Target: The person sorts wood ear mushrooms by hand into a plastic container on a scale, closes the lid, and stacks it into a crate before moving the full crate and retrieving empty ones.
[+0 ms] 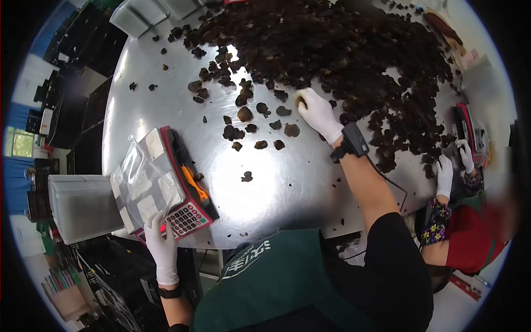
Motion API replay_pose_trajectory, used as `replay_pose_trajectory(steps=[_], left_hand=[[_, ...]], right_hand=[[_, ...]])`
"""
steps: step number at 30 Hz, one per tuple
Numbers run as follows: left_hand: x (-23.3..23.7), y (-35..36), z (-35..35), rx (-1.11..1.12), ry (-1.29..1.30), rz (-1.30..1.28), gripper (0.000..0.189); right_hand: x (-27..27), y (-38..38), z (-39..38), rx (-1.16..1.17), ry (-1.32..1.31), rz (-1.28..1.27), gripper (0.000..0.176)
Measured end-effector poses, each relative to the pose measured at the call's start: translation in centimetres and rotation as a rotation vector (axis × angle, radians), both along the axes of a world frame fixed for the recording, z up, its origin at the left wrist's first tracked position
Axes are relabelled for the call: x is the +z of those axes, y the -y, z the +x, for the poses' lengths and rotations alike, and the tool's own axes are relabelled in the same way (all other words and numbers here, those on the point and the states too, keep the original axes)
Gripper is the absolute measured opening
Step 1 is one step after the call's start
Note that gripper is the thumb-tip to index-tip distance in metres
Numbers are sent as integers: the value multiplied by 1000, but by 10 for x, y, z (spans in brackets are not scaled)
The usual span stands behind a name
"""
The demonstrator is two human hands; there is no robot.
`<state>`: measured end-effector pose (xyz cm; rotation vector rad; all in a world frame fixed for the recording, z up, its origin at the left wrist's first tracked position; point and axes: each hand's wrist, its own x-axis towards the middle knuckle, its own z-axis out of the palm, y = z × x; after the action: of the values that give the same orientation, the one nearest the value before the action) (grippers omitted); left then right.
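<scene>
My right hand [319, 115], in a white glove, is over the metal table at the near edge of a big heap of dried black fungus [310, 44]. Its thumb and fingers curl together in a pinch; what they hold is too small to tell. Loose fungus pieces [291, 130] lie just left of it. My left hand [161, 246], also gloved, is at the front of a red-framed digital scale [188, 219], beside its keypad. Its fingers close at the lower edge of a clear plastic bag [146, 174] that lies across the scale's pan.
An orange-handled tool [194, 182] rests on the scale behind the keypad. Pale plastic containers [130, 19] stand at the table's far left, and a grey bin [83, 207] beside the scale. At right, a co-worker's gloved hands [444, 176] are near the heap and another scale [467, 130].
</scene>
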<state>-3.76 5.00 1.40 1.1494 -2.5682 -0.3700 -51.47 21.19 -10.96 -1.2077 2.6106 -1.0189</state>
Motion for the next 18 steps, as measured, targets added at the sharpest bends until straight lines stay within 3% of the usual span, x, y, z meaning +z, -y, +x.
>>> replay_pose_trajectory(steps=[3,4,5,9,13,16,18], left_hand=[[3,-5,-7,-8,-8,-37,33],[3,-5,-8,-2,-10,-38,34],[2,-4,-9,0,-14,-39,34],[4,-1,-15,-46,-8,-55,35],[-4,6,-12,-116,-28,-64,33],[-6,12,-15,-139,-58,-77,32],[-5,13,-20,-162,-80,-98,30]], right_hand=[[11,36,6,145,-143,74,45],[15,44,10,194,-192,235,51],[9,49,14,223,-315,268,46],[-22,54,-4,172,-184,161,25],[9,74,5,77,42,40,15],[73,103,94,287,356,-214,16],[97,135,157,539,272,-473,13]])
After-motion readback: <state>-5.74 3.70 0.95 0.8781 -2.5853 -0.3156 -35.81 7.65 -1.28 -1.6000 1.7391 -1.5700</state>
